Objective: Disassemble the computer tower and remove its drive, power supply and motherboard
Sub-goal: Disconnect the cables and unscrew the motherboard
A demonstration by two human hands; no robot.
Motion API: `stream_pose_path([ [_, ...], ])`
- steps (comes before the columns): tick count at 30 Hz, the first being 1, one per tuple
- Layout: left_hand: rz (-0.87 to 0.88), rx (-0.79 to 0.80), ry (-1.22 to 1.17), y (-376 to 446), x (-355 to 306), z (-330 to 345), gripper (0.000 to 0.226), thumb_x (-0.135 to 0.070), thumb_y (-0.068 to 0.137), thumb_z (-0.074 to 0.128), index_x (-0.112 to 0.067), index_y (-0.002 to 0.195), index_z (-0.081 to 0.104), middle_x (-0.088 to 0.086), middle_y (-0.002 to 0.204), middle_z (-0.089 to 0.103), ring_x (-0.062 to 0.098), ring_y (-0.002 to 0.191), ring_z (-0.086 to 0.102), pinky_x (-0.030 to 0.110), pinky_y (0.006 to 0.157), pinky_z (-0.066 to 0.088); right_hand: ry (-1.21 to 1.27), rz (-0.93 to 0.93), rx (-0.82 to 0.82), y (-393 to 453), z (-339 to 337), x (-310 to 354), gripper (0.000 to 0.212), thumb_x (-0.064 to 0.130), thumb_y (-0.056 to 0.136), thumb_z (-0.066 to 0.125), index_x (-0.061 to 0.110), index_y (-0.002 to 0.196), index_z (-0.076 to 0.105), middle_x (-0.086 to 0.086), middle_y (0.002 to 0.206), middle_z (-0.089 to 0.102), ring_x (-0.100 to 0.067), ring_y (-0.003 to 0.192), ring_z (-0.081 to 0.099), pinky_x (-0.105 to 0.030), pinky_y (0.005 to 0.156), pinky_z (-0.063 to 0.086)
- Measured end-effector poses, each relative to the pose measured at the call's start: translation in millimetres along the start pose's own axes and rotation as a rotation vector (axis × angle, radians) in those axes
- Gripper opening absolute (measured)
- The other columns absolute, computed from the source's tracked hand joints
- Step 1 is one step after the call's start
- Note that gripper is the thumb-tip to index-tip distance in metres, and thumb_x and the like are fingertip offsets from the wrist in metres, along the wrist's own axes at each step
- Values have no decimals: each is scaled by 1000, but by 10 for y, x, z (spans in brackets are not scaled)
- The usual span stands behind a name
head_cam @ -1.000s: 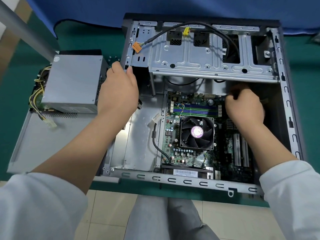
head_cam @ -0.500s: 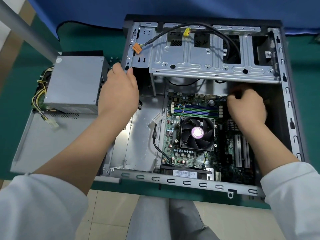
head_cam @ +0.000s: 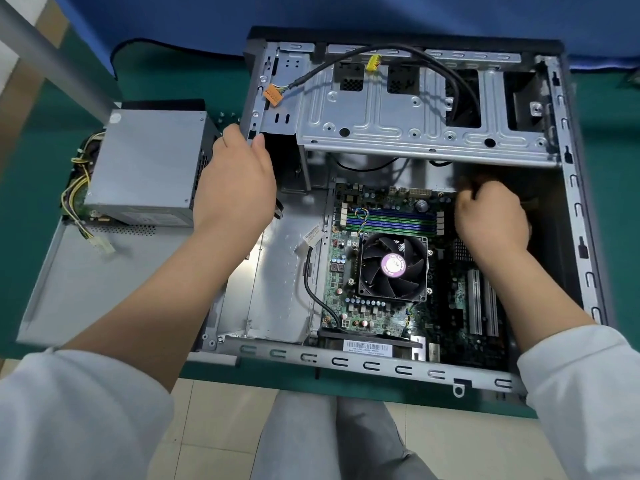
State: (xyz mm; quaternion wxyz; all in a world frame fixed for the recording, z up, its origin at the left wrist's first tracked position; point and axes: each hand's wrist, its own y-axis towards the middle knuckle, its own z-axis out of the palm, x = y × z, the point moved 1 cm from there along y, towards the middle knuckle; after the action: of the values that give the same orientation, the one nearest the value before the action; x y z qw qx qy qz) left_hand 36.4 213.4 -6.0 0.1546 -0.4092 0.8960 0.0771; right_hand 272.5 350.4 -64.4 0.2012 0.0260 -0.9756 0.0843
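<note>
Both hands: left hand point(head_cam: 239, 178) grips tower frame point(head_cam: 254, 98), right hand point(head_cam: 491, 216) fisted.

Green counter point(head_cam: 41, 174) seen, grey power supply point(head_cam: 145, 164) trailed by yellow and black wires point(head_cam: 74, 188), green motherboard point(head_cam: 377, 313) striped with blue and green memory slots point(head_cam: 391, 218), black fan point(head_cam: 393, 268) centred in pink, orange connector point(head_cam: 273, 95) noted

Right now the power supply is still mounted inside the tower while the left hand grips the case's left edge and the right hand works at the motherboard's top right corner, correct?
Not quite. The head view shows the power supply already out, sitting on the side panel left of the tower. The rest holds: the left hand grips the case's left edge and the right hand works at the motherboard's top right corner.
</note>
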Motion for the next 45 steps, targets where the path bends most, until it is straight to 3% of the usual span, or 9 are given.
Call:
stream_pose_path([
  [7, -11, -9, -1, -12, -8, 0, 42, -34, 103, 25, -1, 123, 41, 20, 119, 53, 41, 96, 54, 37, 68, 32, 57, 27, 33, 59, 15, -13, 26, 24, 89, 46, 4, 99, 59, -18, 96, 63, -35, 80, 54, -34, 69, 40],
  [14, -6, -9, 2, -13, -10, -7, 42, -33, 103, 24, -1, 123, 41, 20, 118, 53, 41, 95, 54, 37, 67, 31, 63, 26, 25, 45, 19, -39, 25, 26, 94, 42, 5, 82, 47, -15, 82, 51, -32, 72, 44, -34, 65, 33],
  [19, -1, -5, -6, -10, -7, -12, 42, -33, 103, 24, 0, 123, 41, 21, 119, 52, 41, 95, 54, 36, 68, 31, 32, -21, 26, 52, 14, -21, 25, 22, 89, 47, 5, 103, 60, -19, 96, 62, -37, 84, 56, -32, 67, 37],
  [24, -7, 1, -21, -6, -4, -12, 42, -33, 103, 25, -1, 124, 41, 20, 120, 52, 41, 97, 53, 38, 69, 32, -16, -4, 35, 39, 6, -33, 27, 31, 91, 44, 7, 81, 52, -13, 79, 53, -31, 70, 44, -33, 66, 33],
  [29, -4, 1, -25, 1, -1, -6, 42, -33, 103, 25, -1, 125, 41, 20, 121, 52, 40, 97, 54, 37, 69, 32, -34, -27, 30, 39, 6, -42, 28, 26, 93, 43, 4, 91, 59, -22, 89, 61, -33, 72, 46, -35, 69, 36],
  [32, -2, 3, -28, 0, -1, 1, 41, -33, 103, 25, -1, 124, 41, 20, 120, 52, 40, 96, 54, 37, 69, 32, -7, -32, 37, 42, 1, -43, 23, 22, 88, 48, 8, 97, 64, -13, 78, 56, -29, 68, 44, -31, 65, 33],
  [36, -3, 6, -22, 0, -7, 1, 41, -32, 103, 25, -1, 125, 41, 21, 121, 52, 42, 98, 54, 40, 72, 34, 37, -7, 10, 53, -5, -33, 25, 24, 87, 48, 6, 89, 65, -15, 77, 58, -30, 66, 45, -30, 63, 32],
  [39, -4, 4, -16, 7, -8, -4, 41, -32, 103, 25, -1, 125, 41, 21, 121, 52, 42, 99, 54, 39, 71, 33, 83, -26, -4, 62, -3, -27, 25, 21, 86, 49, 6, 95, 68, -15, 79, 60, -29, 68, 46, -29, 64, 36],
  [45, 7, -2, -16, 1, -1, 4, 41, -31, 103, 26, 0, 124, 41, 21, 120, 52, 41, 97, 55, 39, 71, 33, 192, -38, 57, 68, 31, -41, 12, 17, 85, 52, 13, 79, 62, -2, 60, 50, -27, 66, 48, -28, 62, 35],
])
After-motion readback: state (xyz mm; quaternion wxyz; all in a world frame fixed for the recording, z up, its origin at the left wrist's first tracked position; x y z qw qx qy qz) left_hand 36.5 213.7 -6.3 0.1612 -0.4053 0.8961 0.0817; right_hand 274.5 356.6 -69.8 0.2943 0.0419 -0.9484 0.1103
